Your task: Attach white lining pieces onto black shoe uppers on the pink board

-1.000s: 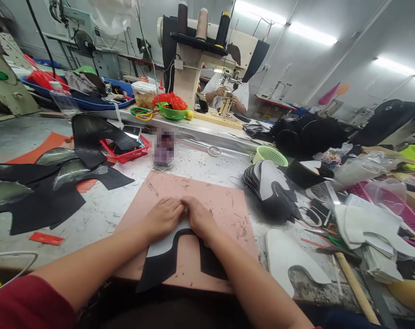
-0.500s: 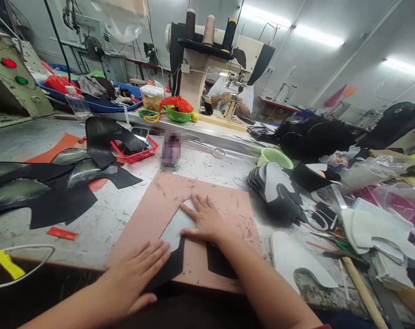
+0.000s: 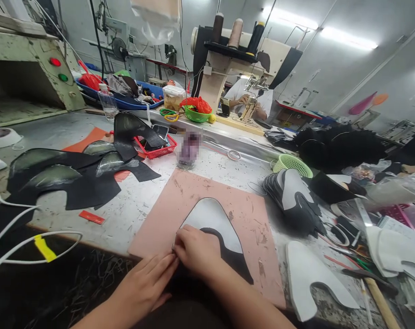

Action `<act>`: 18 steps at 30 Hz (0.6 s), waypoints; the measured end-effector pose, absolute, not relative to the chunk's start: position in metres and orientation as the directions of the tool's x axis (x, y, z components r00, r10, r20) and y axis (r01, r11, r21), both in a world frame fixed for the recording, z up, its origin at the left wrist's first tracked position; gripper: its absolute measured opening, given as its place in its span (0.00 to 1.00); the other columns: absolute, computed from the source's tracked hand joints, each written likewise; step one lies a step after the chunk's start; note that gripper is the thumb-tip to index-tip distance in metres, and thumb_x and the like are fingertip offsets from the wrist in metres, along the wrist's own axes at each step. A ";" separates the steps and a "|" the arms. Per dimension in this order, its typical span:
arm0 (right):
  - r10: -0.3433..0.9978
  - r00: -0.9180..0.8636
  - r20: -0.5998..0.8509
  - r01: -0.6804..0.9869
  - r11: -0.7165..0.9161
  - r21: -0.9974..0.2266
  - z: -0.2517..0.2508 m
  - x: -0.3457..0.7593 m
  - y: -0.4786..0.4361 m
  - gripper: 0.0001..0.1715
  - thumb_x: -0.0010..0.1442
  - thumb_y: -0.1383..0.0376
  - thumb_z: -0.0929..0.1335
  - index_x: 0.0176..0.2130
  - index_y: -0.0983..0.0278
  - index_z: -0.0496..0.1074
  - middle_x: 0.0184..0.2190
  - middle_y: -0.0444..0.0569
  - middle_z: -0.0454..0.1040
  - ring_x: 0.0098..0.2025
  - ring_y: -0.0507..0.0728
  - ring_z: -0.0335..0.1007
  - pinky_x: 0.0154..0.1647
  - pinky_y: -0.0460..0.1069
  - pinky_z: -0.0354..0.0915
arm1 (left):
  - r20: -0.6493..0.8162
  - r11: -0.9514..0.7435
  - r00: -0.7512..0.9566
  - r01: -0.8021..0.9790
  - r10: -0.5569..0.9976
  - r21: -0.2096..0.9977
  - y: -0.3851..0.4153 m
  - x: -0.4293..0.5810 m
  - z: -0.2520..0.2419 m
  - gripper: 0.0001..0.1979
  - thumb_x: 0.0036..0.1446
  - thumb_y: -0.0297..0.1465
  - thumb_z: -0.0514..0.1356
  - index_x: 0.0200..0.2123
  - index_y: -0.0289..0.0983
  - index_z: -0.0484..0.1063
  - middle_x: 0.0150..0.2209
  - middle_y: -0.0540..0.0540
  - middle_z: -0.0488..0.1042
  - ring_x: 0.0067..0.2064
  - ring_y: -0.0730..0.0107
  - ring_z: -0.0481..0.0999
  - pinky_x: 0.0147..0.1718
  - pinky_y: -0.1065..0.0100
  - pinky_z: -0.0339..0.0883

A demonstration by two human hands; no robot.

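A curved shoe upper piece (image 3: 210, 212), pale grey on its upper part and black along the lower edge, lies on the pink board (image 3: 152, 219) in front of me. My right hand (image 3: 197, 249) has its fingers bent and pinched at the piece's left edge. Beside it, my left hand (image 3: 147, 278) reaches in with fingers stretched out and close together, their tips at the same edge. The lower left part of the piece is hidden behind my hands.
Black pieces (image 3: 73, 178) with shiny patches lie on the left. On the right are a stack of black-and-grey pieces (image 3: 293, 196), a white cut piece (image 3: 303, 274) and a wooden-handled hammer (image 3: 380, 301). A blurred jar stands behind the board; beyond, a person sits behind a sewing machine (image 3: 210, 68).
My right hand has come down from the top of the piece to its left edge, its spread fingers now bent. Both hands have drawn together, uncovering the piece's top. The view has turned left.
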State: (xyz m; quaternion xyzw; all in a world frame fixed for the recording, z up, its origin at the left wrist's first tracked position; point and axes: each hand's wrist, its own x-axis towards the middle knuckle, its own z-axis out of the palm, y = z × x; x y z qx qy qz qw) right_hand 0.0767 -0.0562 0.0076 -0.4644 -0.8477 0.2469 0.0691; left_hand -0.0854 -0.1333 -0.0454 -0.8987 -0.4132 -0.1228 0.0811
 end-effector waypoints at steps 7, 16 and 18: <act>0.859 -0.450 -0.245 0.797 0.263 -0.543 0.009 0.075 -0.039 0.02 0.44 0.67 0.64 0.22 0.60 0.66 0.26 0.42 0.71 0.29 0.53 0.65 0.23 0.45 0.53 | 0.327 -0.671 0.655 0.737 0.681 -0.079 -0.134 -0.088 -0.045 0.23 0.58 0.28 0.49 0.57 0.37 0.55 0.48 0.45 0.71 0.49 0.66 0.69 0.51 0.67 0.58; 0.872 -0.453 -0.183 0.775 0.284 -0.565 0.007 0.077 -0.044 0.01 0.47 0.67 0.64 0.25 0.61 0.66 0.30 0.43 0.69 0.32 0.51 0.64 0.25 0.44 0.54 | 0.381 -0.656 0.640 0.747 0.667 -0.106 -0.140 -0.089 -0.045 0.20 0.58 0.27 0.47 0.54 0.39 0.61 0.49 0.48 0.71 0.48 0.68 0.70 0.50 0.67 0.57; 0.874 -0.463 -0.150 0.782 0.322 -0.534 0.008 0.076 -0.048 0.02 0.48 0.66 0.65 0.25 0.61 0.66 0.31 0.43 0.69 0.33 0.51 0.64 0.26 0.44 0.54 | 0.411 -0.643 0.625 0.757 0.663 -0.115 -0.139 -0.087 -0.043 0.19 0.58 0.26 0.46 0.52 0.38 0.63 0.48 0.48 0.72 0.48 0.68 0.70 0.50 0.66 0.55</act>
